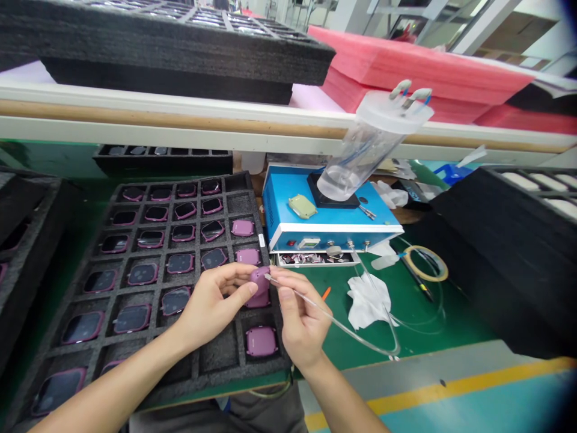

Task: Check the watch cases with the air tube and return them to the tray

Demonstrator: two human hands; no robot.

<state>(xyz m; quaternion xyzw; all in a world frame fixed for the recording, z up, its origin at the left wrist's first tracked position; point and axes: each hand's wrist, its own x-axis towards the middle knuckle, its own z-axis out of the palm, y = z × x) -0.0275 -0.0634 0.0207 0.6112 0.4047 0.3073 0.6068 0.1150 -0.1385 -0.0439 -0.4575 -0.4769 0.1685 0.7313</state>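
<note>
My left hand (215, 300) grips a purple watch case (260, 278) between thumb and fingers, above the right column of a black foam tray (216, 355). My right hand (306, 313) pinches the metal tip of a thin clear tube (347, 329), and the tip touches or nearly touches the held case. Purple cases lie in the tray's right column, one purple case (261, 341) just below my hands. Dark-screened watch cases (179, 263) fill many compartments further left. The tube loops back towards a blue machine (288, 198).
On the machine stand a clear cylinder (356, 156) and a pale green watch case (302, 206). A small drawer (318, 258) with small parts sits below. Right of it lie a crumpled white tissue (369, 299) and a tape roll (426, 264). Black foam stacks (478, 258) flank the bench; a shelf (180, 129) crosses above.
</note>
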